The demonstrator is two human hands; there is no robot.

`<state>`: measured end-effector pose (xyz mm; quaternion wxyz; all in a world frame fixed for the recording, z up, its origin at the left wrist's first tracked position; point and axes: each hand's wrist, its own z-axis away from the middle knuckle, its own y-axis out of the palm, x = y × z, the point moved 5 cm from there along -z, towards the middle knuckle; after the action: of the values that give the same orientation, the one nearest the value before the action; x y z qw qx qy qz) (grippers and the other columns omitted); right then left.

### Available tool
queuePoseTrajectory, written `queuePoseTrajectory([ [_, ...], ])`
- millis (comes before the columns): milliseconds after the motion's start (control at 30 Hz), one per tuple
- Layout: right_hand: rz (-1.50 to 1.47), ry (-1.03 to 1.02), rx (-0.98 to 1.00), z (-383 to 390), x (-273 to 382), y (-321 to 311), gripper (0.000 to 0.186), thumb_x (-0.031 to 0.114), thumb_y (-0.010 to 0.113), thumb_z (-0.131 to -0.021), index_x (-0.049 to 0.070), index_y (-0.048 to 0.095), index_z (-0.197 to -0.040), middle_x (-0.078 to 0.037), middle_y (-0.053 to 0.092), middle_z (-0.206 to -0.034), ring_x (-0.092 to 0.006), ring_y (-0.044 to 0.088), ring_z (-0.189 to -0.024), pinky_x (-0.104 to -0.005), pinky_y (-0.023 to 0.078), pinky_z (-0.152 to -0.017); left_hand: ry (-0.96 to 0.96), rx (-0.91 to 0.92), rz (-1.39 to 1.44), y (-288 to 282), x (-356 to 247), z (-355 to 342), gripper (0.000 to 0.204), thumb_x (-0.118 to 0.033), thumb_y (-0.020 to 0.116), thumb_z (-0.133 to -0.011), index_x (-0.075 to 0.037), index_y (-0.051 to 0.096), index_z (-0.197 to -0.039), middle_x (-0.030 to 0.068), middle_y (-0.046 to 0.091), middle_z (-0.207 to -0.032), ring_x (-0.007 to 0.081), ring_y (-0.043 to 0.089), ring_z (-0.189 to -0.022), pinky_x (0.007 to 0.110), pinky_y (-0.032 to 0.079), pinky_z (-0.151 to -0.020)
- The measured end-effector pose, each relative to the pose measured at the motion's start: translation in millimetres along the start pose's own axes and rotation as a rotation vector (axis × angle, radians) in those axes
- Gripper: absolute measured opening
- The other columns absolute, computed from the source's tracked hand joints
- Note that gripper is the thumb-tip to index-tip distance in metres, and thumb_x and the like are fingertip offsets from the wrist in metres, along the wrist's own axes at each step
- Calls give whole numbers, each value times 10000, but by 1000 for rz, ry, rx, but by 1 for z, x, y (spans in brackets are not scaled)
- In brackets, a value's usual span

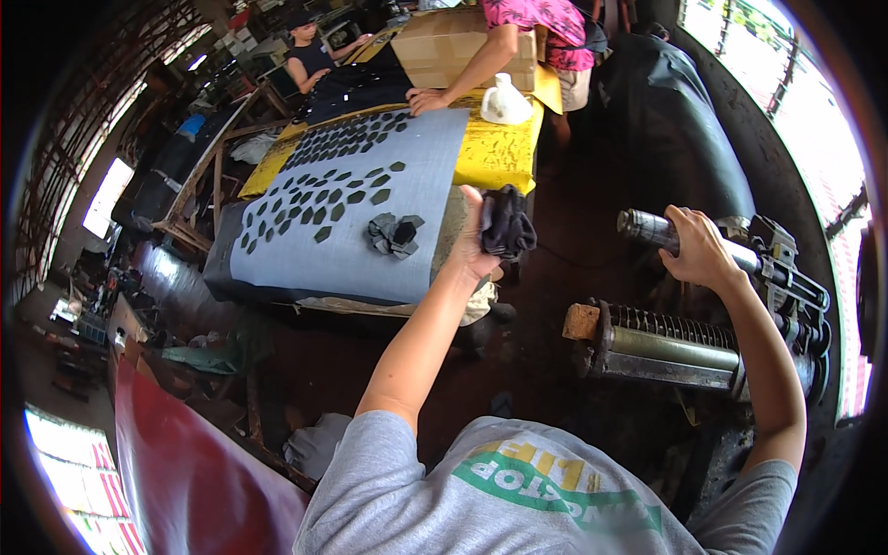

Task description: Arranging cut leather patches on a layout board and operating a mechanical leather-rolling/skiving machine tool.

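My left hand [473, 244] is raised in front of the table, thumb up, its fingers closed round a bunched dark cloth [510, 222]. Over on the right, my right hand [698, 246] wraps across a shiny metal cylinder [645, 226] that joins a machine. Below that cylinder lies a thick metal roller [671, 344] with a ribbed or coiled part along its top. Left of my left hand, a grey-blue sheet [370, 270] covers the table end. Several dark, many-sided flat pieces [321, 215] are spread over it in rows, beside a crumpled grey piece [395, 234].
A yellow cover [499, 153] spreads beyond the sheet, bearing a white jug [506, 102] and a cardboard box [444, 48]. A person in pink [527, 18] rests a hand at the sheet's far edge; another person [310, 57] stands far left. A large dark roll [675, 125] is at right.
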<state>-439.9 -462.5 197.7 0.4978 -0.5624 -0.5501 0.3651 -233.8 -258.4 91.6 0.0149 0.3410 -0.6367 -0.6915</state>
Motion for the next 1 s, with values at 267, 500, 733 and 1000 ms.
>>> queuePoseTrajectory([
  [267,-168,13,62,3,10,-13,723,71,696,-588,47,418,-1254,-160,534,-971,-323,519,-979,-394,386,-925,218,-141,-293,15,-9,0,500,-535,635,-800,-74,589,-988,51,648,-834,164,641,-702,299,532,-576],
  [500,-434,-114,138,-1,-4,-14,827,68,717,-595,78,360,-1341,-159,542,-1013,-309,530,-1011,-402,402,-915,309,-37,-187,35,-34,-14,693,-643,434,-862,-18,560,-1135,81,656,-1003,187,642,-877,316,517,-812],
  [733,-146,-42,87,12,-10,-15,772,100,740,-662,93,359,-1333,-156,584,-992,-315,551,-1034,-463,312,-1028,132,-37,-481,81,-35,-16,629,-628,487,-847,-56,586,-1089,72,658,-953,175,645,-849,320,521,-814],
  [1000,-104,13,31,25,-20,-10,566,170,755,-699,38,508,-1192,-123,601,-1031,-281,554,-1047,-487,264,-1071,365,107,-1298,150,-10,-39,584,-593,481,-888,-39,564,-721,-27,476,-682,77,429,-695,232,358,-659],
])
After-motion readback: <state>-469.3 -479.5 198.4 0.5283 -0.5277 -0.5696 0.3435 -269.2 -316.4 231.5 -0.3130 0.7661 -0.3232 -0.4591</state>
